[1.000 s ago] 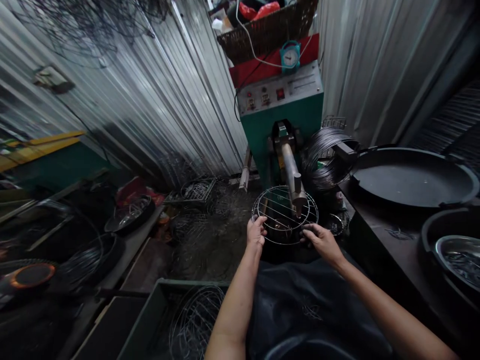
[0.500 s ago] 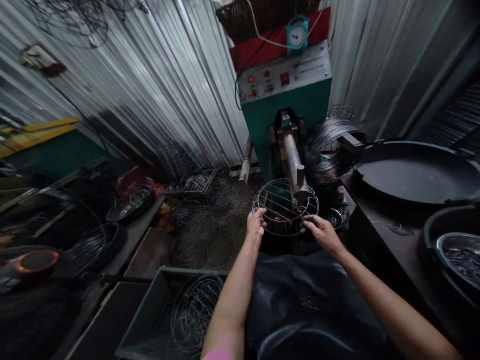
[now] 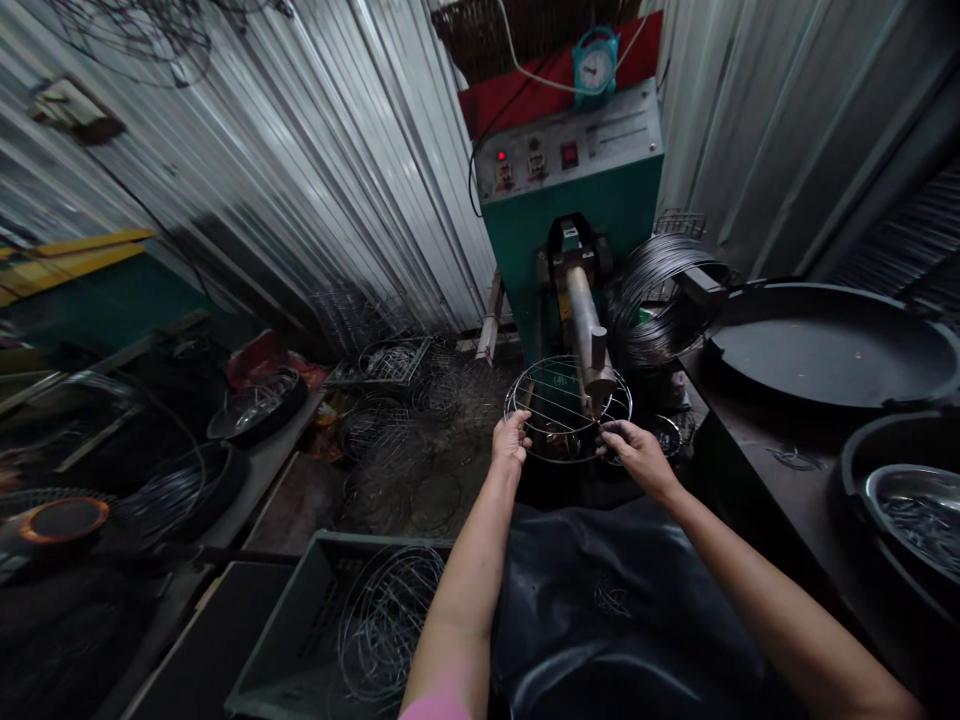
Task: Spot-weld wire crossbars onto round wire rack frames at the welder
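A round wire rack with parallel cross wires lies level under the electrode arm of a green welding machine. My left hand is closed on the rack's left rim, thumb on top. My right hand is pinched at the rack's near right edge, just below the electrode tip. What sits between its fingertips is too small to make out. The electrode tip comes down at the rack's right side and hides part of the rim.
On the left, a green crate holds round wire racks. A wire coil hangs right of the machine. At the right, a bench carries a large black pan and a metal bowl of small pieces. Loose wire bits lie on my black apron.
The rack has shifted slightly left and up. My right hand has moved a little left and up, its fingertips now nearer the electrode tip. My left hand keeps its hold.
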Available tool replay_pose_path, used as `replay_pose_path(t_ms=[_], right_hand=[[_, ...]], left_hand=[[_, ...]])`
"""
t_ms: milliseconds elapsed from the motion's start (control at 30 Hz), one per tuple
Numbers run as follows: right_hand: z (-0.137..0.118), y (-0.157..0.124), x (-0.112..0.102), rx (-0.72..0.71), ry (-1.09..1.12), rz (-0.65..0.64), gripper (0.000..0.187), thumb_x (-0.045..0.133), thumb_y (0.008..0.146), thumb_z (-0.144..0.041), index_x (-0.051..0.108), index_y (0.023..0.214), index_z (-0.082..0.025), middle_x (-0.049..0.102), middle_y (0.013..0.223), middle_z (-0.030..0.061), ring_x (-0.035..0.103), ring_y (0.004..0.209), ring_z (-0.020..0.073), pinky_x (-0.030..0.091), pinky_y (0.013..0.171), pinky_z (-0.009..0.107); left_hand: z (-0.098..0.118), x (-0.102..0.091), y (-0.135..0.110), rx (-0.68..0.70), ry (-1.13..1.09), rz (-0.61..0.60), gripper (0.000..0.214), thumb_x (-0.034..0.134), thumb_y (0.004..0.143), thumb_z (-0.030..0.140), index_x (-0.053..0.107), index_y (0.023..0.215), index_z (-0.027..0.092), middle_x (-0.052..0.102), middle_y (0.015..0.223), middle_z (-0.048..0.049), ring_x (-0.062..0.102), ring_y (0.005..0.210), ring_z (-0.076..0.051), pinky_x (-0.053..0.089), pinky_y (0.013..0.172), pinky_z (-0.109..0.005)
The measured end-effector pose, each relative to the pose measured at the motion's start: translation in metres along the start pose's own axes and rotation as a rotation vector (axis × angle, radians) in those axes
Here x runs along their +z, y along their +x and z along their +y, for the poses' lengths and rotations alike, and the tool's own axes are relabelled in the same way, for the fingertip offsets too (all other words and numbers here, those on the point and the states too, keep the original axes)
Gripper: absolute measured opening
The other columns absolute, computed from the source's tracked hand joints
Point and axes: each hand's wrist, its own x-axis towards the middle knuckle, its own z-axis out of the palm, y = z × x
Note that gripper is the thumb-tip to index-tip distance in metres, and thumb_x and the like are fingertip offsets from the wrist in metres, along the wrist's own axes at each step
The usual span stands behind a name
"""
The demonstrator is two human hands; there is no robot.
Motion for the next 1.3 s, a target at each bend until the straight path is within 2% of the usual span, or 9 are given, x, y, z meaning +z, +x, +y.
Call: replay_pose_path(t_ms=[533, 633, 800, 900, 1000, 1133, 1233, 1300], right_hand=[[-0.007, -0.001, 0.003, 0.012, -0.001, 0.027, 0.026, 0.058, 0.072, -0.042, 0.060, 0.080, -0.018, 0.065, 0.066, 0.0015, 0.062, 0.056, 0.0155, 0.050, 0.059, 0.029], [0.001, -0.008, -0.004, 0.036, 0.057, 0.101, 0.032, 0.058, 0.072, -0.047, 0.061, 0.086, -0.018, 0.067, 0.074, 0.0033, 0.063, 0.061, 0.0172, 0.050, 0.060, 0.030], [0.025, -0.037, -0.031, 0.147, 0.100, 0.276, 0.042, 0.057, 0.073, -0.051, 0.062, 0.098, -0.017, 0.067, 0.077, 0.0053, 0.062, 0.061, 0.0164, 0.050, 0.064, 0.031], [0.020, -0.046, -0.029, 0.151, 0.117, 0.207, 0.044, 0.057, 0.076, -0.050, 0.060, 0.106, -0.017, 0.067, 0.082, 0.0058, 0.063, 0.067, 0.0165, 0.051, 0.069, 0.031], [0.003, -0.040, -0.008, 0.070, 0.161, 0.101, 0.044, 0.054, 0.078, -0.049, 0.058, 0.109, -0.018, 0.067, 0.089, 0.0060, 0.064, 0.071, 0.0163, 0.052, 0.067, 0.030], [-0.003, -0.025, 0.021, 0.031, 0.143, -0.001, 0.037, 0.060, 0.073, -0.049, 0.063, 0.092, -0.018, 0.067, 0.071, 0.0032, 0.063, 0.060, 0.0160, 0.051, 0.052, 0.026], [0.003, -0.018, 0.026, 0.040, 0.085, -0.025, 0.032, 0.063, 0.070, -0.045, 0.066, 0.086, -0.017, 0.064, 0.059, 0.0010, 0.060, 0.052, 0.0148, 0.048, 0.044, 0.023], [0.006, -0.014, 0.024, 0.068, 0.069, -0.043, 0.030, 0.062, 0.069, -0.043, 0.066, 0.085, -0.017, 0.064, 0.060, 0.0011, 0.059, 0.049, 0.0140, 0.046, 0.039, 0.022]], left_hand=[[0.006, 0.006, -0.006, -0.062, 0.052, 0.074, 0.031, 0.072, 0.051, 0.017, 0.041, 0.050, 0.016, 0.027, 0.042, 0.0103, 0.023, 0.034, -0.001, 0.014, 0.031, -0.016], [0.007, 0.005, -0.005, -0.068, 0.058, 0.077, 0.033, 0.072, 0.052, 0.017, 0.039, 0.050, 0.016, 0.026, 0.043, 0.0105, 0.022, 0.034, 0.000, 0.014, 0.031, -0.016], [0.005, 0.003, -0.001, -0.071, 0.049, 0.047, 0.030, 0.072, 0.052, 0.017, 0.041, 0.053, 0.016, 0.026, 0.043, 0.0108, 0.021, 0.033, 0.000, 0.014, 0.031, -0.016], [0.003, 0.002, -0.002, -0.071, 0.032, 0.059, 0.029, 0.070, 0.051, 0.016, 0.041, 0.054, 0.016, 0.027, 0.044, 0.0104, 0.022, 0.034, -0.001, 0.014, 0.031, -0.016], [0.001, 0.000, -0.007, -0.047, 0.006, 0.081, 0.029, 0.070, 0.051, 0.017, 0.041, 0.055, 0.016, 0.027, 0.046, 0.0101, 0.022, 0.035, -0.001, 0.015, 0.031, -0.016], [0.001, -0.003, -0.016, 0.000, -0.010, 0.098, 0.030, 0.072, 0.051, 0.021, 0.043, 0.058, 0.016, 0.030, 0.048, 0.0100, 0.025, 0.035, 0.000, 0.016, 0.031, -0.015], [0.000, -0.005, -0.019, 0.033, -0.015, 0.091, 0.032, 0.073, 0.050, 0.022, 0.044, 0.061, 0.016, 0.032, 0.050, 0.0099, 0.026, 0.036, 0.000, 0.018, 0.032, -0.015], [-0.001, -0.005, -0.019, 0.048, -0.021, 0.091, 0.034, 0.074, 0.049, 0.023, 0.044, 0.064, 0.016, 0.033, 0.050, 0.0101, 0.027, 0.036, 0.000, 0.018, 0.032, -0.015]])
